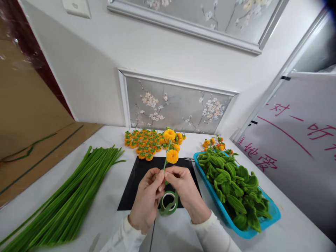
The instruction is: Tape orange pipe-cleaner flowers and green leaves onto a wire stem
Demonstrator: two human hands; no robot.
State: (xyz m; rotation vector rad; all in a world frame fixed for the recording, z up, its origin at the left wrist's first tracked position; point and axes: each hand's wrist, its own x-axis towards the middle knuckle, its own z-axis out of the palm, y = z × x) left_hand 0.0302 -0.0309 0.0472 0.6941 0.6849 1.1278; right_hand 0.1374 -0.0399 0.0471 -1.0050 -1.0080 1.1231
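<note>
Between the fingertips of my left hand point(148, 197) is the thin green stem point(165, 163) of an artificial flower spray. Two yellow-orange blooms show on it: an upper bloom point(169, 134) and a lower bloom point(172, 156). My right hand point(186, 185) pinches the same stem, its thumb and fingers closed right beside the left ones. A roll of green floral tape point(172, 209) sits just below my hands, and a strip of it runs up toward my right hand. Under them lies a black mat point(132, 190). My fingers hide the lower stem.
Several orange flower heads point(147, 141) cluster behind the mat. Long green stems point(76, 189) lie in a bundle at left. At right, a blue basket point(217, 206) holds fuzzy green leaves point(236, 189), with more orange flowers point(214, 143) behind it. Pliers point(189, 159) lie partly hidden.
</note>
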